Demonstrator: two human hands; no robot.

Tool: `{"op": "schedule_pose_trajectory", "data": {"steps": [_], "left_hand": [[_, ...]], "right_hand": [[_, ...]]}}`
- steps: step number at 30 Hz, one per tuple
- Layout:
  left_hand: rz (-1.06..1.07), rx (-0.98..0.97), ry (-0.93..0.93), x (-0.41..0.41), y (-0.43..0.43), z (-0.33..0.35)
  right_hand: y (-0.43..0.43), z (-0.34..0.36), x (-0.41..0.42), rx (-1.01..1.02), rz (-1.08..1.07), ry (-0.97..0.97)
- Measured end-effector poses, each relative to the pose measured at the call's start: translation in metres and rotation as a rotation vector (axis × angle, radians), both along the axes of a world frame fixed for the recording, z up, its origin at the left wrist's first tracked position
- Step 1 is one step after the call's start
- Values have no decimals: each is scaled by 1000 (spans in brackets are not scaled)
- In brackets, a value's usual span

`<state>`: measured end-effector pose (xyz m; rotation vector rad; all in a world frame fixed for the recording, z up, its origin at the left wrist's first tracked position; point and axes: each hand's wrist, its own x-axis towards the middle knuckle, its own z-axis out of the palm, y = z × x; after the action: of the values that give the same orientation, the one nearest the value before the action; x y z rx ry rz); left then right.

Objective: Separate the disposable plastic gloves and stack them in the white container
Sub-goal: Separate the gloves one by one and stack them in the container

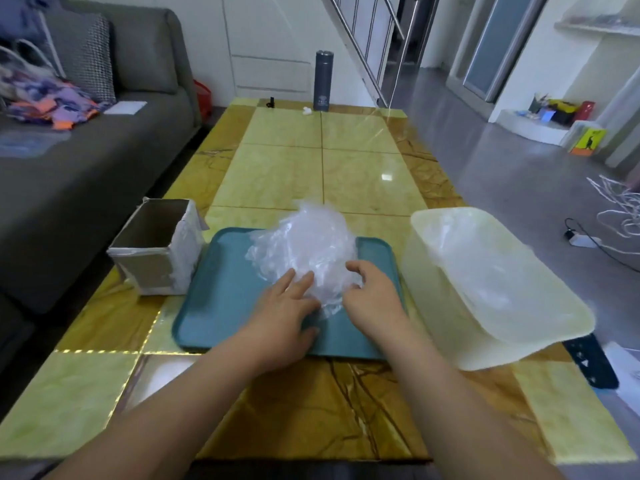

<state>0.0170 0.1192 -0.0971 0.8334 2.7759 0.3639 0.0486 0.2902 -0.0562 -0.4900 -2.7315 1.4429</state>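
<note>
A crumpled pile of clear plastic gloves (304, 247) lies on a teal tray (214, 299) in the middle of the table. My left hand (282, 317) lies flat, its straight fingers pressing the near edge of the pile. My right hand (372, 292) has its fingers curled into the pile's right side, pinching plastic. The white container (519, 317) stands to the right of the tray, tilted toward me, with some clear plastic (460, 261) lying inside it.
A cardboard box (157, 251) with an open top stands left of the tray. A dark flask (322, 81) and small items sit at the table's far end. A grey sofa (86, 150) runs along the left; cables lie on the floor to the right.
</note>
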Motion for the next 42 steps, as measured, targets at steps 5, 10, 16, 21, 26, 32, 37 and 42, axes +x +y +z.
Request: {"op": "schedule_pose_trajectory", "data": {"steps": [5,10,16,21,26,32,37,42], "left_hand": [[19,45,36,-11,0,-5],[175,261,167,-16,-11,14],[249,415,106,-18,-22,17],[221,440,68,-19,-33,19],[219,499,-49,-22,-46,23],[287,556,-71,-16,-48,32],[408,741,-145,-16,-42,34],[447,1006,-323,-13,-38,40]], "right_hand": [[10,-27,-15,3,-6,-16],[19,-35,-20,42,111,-42],[14,-37,-20,178,134,-5],[14,-28,-13,178,141,49],[18,-13,-1,38,92,153],[19,0,10,-102,76,269],[21,7,12,-294,88,302],[24,3,11,-373,186,192]]}}
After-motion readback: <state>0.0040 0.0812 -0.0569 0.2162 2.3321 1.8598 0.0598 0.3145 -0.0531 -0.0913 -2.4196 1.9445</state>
